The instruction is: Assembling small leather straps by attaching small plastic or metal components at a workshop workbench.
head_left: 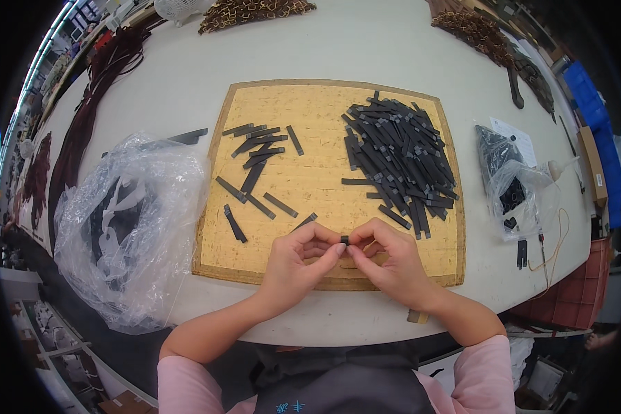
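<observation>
A small dark piece [345, 239] sits at the frame's lower center, directly between the fingertips of the left hand [298, 262] and right hand [392, 262], both pinching it, equally near; its long axis cannot be told. Beyond, black strips [401, 155] lie heaped right of center on a yellow board [317, 176].

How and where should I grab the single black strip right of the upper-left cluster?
Probably pinch the single black strip across its middle by its long edges, coming from the right: it lies flat and narrow, with bare board on that side and other strips close on its left.
</observation>
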Available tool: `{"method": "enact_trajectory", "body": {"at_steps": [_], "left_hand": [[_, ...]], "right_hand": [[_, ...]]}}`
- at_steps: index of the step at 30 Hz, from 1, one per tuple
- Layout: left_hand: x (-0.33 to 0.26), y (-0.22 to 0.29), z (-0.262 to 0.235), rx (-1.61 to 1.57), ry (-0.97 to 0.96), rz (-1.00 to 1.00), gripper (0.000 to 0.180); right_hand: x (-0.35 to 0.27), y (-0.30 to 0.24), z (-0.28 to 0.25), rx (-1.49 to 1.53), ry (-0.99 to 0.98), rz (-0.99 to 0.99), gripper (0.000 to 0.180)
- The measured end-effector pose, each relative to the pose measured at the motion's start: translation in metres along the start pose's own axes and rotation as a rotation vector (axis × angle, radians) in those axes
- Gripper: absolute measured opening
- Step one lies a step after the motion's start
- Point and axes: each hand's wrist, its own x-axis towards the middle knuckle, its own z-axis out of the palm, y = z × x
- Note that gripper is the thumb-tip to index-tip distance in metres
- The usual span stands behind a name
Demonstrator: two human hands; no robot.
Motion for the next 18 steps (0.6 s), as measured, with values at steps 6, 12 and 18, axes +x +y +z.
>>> {"method": "enact_trajectory", "body": {"at_steps": [6, 12, 18], "left_hand": [[0.0034, 0.0031, -0.0073, -0.177, -0.049, -0.147, 0.01], [0.0018, 0.0094, -0.0043, -0.074, -0.056, -0.142, 0.012], [0.0033, 0.0074, -0.0049, -0.092, -0.081, -0.142, 0.011]], "right_hand": [[0.0019, 0.0003, 0.0, 0.428, -0.04, 0.309, 0.012], [0.0016, 0.0024, -0.0043, 0.463, -0.071, 0.347, 0.011], [0.0083, 0.0034, -0.0045, 0.596, -0.103, 0.443, 0.009]]}}
